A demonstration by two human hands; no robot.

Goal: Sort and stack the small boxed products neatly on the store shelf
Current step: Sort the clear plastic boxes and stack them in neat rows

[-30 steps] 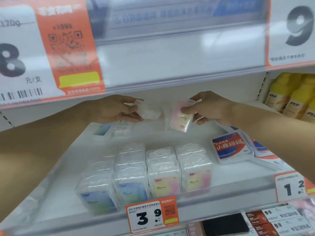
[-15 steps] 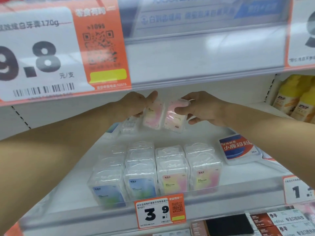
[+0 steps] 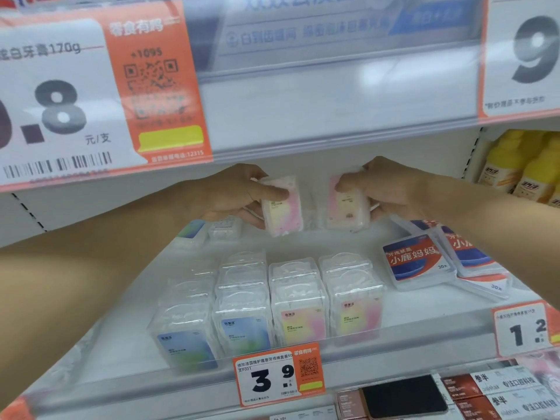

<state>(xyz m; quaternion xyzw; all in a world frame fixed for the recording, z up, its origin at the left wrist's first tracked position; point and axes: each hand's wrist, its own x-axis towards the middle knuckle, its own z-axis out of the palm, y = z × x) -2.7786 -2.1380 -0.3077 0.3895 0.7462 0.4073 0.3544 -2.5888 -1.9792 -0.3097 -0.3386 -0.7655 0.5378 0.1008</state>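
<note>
My left hand (image 3: 239, 192) grips a clear box with a pink and yellow label (image 3: 283, 207), held upright above the white shelf (image 3: 424, 301). My right hand (image 3: 391, 189) grips a second pink box (image 3: 347, 204) beside it, a small gap between the two. Below stand rows of the same clear boxes: blue-labelled ones (image 3: 188, 334) at left, pink and yellow ones (image 3: 354, 301) at right. Two more boxes (image 3: 209, 231) lie flat at the back left, partly hidden by my left hand.
Flat red and blue boxes (image 3: 418, 262) lie overlapped at the shelf's right. Yellow bottles (image 3: 527, 168) stand at the far right. The upper shelf edge with price tags (image 3: 157, 86) hangs close above my hands. A clear front rail carries a 3.9 price tag (image 3: 278, 377).
My left hand turned its box upright so its pink and yellow label now faces me. The two boxes came together, then moved slightly apart.
</note>
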